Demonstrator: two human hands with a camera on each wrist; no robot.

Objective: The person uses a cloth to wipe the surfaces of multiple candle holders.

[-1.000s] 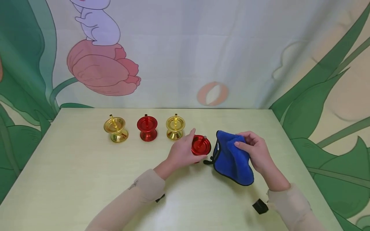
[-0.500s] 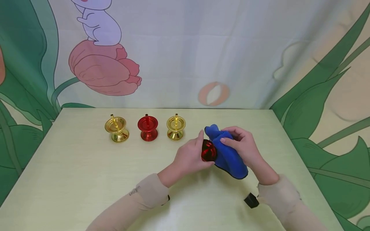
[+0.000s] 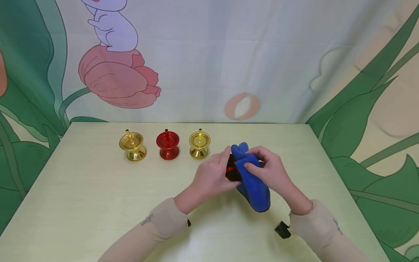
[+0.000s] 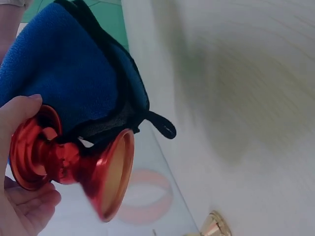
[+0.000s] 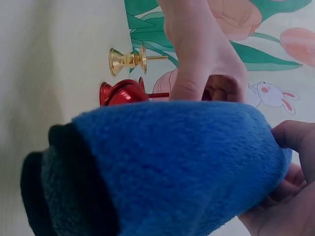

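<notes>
Head view: since a second ago the right hand [image 3: 271,174] has brought the blue cloth [image 3: 253,182] against the red candlestick [image 3: 232,170] that the left hand [image 3: 211,176] grips mid-table, so wiping looks underway. Counted: two red candlesticks, two gold, one cloth.

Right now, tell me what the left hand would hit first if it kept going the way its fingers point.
Probably the blue cloth: the left hand, gripping the red candle holder, points right at it, already touching.
</notes>
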